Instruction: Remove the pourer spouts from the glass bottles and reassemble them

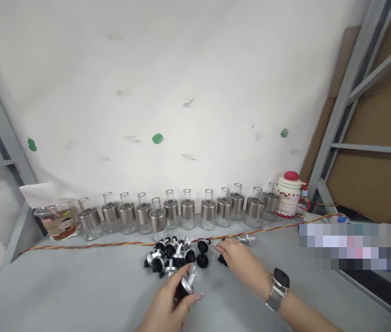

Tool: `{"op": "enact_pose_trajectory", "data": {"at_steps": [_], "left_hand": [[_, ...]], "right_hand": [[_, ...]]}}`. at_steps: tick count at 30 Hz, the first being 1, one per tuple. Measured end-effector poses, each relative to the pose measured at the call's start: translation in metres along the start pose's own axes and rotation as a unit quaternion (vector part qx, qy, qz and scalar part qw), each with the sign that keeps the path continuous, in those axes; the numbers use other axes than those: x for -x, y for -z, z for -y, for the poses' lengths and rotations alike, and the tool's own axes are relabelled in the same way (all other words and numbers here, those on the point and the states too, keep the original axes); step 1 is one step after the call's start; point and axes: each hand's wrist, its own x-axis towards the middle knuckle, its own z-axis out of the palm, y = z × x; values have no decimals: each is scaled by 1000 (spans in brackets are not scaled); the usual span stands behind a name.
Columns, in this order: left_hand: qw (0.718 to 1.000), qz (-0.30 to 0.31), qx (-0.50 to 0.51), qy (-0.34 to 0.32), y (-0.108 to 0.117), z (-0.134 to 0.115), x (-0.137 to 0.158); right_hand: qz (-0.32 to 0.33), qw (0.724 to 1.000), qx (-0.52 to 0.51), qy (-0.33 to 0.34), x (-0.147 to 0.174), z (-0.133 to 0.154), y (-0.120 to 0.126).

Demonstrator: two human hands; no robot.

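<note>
My left hand (167,302) is closed around a silver-and-black pourer cap (187,284), its small spout pointing up between thumb and fingers. To the right, my right hand (232,252) has its fingers curled down over another pourer cap (222,259); only a black part of that one shows beneath the fingers. A cluster of several silver-and-black pourer caps (177,258) lies in the middle of the table, just beyond my left hand. One more silver cap piece (246,239) lies behind my right hand. Glass bottles with steel sleeves (158,220) stand upright and open-necked in a row farther back.
A twisted red-and-yellow cord (112,244) crosses the grey table (60,286) before the bottles. A plastic cup (60,222) stands at the left end, a red-lidded white jar (289,197) at the right. A dark flat object (375,288) lies along the right edge.
</note>
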Motion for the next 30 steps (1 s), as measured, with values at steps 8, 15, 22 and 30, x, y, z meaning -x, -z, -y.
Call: {"op": "enact_pose_trajectory", "data": {"at_steps": [8, 15, 22, 30], "left_hand": [[986, -50, -85, -131, 3, 1, 5], [978, -37, -122, -167, -4, 10, 7], [987, -63, -62, -138, -5, 0, 6], [982, -65, -122, -125, 0, -3, 7]], "right_hand": [[-42, 996, -76, -3, 6, 22, -1], [179, 878, -430, -105, 28, 61, -22], [175, 731, -623, -218, 17, 59, -41], [224, 676, -682, -163, 24, 58, -53]]}}
